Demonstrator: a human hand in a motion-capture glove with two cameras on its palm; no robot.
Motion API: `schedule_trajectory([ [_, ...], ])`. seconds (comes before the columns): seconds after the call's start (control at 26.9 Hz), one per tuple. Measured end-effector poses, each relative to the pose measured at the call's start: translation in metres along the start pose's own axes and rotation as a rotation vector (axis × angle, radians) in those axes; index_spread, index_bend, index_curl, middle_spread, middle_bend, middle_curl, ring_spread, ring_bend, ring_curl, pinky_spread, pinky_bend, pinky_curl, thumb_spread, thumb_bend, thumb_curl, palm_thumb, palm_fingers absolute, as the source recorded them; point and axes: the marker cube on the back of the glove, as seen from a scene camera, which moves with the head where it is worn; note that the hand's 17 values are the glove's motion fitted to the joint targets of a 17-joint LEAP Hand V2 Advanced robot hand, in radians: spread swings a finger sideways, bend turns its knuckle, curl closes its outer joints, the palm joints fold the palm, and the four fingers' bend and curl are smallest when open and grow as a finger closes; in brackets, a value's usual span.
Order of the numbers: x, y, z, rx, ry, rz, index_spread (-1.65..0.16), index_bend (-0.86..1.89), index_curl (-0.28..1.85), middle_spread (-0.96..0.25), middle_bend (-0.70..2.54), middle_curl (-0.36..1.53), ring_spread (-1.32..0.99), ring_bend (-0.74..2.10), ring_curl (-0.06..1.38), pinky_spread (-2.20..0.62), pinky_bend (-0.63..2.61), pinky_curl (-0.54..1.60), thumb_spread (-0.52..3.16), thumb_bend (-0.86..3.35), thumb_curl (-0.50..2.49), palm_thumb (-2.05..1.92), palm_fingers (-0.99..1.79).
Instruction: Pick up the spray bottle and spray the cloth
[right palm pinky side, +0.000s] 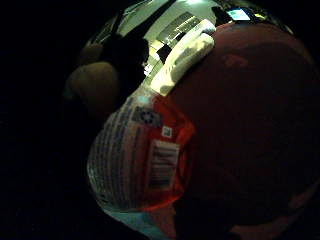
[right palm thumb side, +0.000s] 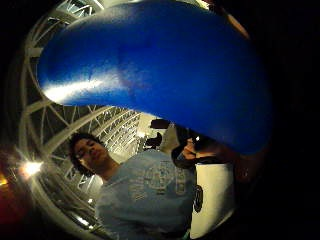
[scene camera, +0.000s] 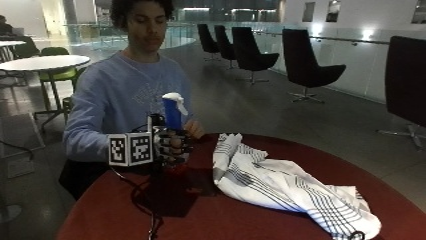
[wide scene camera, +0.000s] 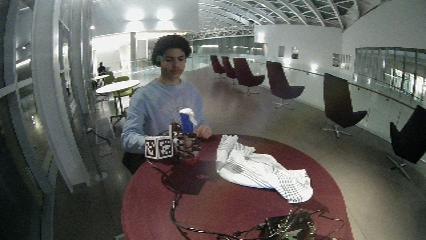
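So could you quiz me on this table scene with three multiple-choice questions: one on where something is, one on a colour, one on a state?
1. Where does the crumpled white cloth with dark stripes lie?
A. on the round red table
B. on a chair
C. on the floor

2. What colour is the upper body of the white-topped plastic spray bottle?
A. green
B. yellow
C. blue

3. What is the black-gloved right hand doing?
A. lying flat
B. holding the bottle upright
C. pinching the cloth

Answers: 1 A, the cloth rests on the tabletop; 2 C, blue shows below the nozzle; 3 B, the fingers curl round the bottle.
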Motion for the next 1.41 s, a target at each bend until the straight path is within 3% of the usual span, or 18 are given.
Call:
schedule_trajectory([
  [0.15,0.002,-0.003,0.003,0.049,0.006,-0.03,-0.31,0.21,0.26,-0.04,0.4,0.39,0.0,0.46,0.3,0.26,0.26,0.3,1.0,0.02,0.42,0.87,0.84],
  [0.63,-0.002,-0.02,0.005,0.058,0.028,-0.047,-0.25,0.13,0.32,-0.07,0.34,0.42,-0.05,0.51,0.36,0.25,0.21,0.32,0.85,-0.02,0.51,0.94,1.0],
  [1.08,-0.031,-0.086,-0.005,-0.174,0.025,0.254,-0.22,0.12,0.32,-0.06,0.32,0.44,-0.05,0.51,0.38,0.23,0.21,0.34,0.79,-0.03,0.55,0.92,1.08],
  [1.41,-0.018,-0.125,-0.004,-0.336,0.179,0.483,-0.2,0.12,0.33,-0.06,0.31,0.45,-0.04,0.51,0.38,0.23,0.2,0.35,0.78,-0.03,0.57,0.91,1.09],
])
